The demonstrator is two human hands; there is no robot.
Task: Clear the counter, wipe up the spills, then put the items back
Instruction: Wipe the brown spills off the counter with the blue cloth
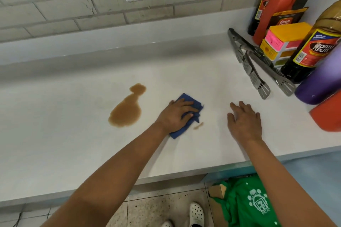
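Head view showed me mid-wipe: my left hand (176, 114) pressed on the blue cloth (186, 116) at the centre of the frame, fingers curled over its bunched top, gripping it against the white counter (73, 143). My right hand (243, 121) lay flat and relaxed on the counter just right of centre, holding nothing. The big brown spill (126, 110) sat left of the cloth, near but not touching, and a small smear (199, 125) lay just beside the cloth's lower right corner. At the right edge of the frame the tongs (258, 64), bottles (313, 51) and a yellow box (284, 40) stood crowded together, well apart from the puddle. I judged the clearing done and the wiping barely begun. To do it well, I reckoned the cloth should be spread flatter, then drawn from the puddle's outer edge inward so the liquid gathered rather than spread, turning to a dry face before catching the smear.
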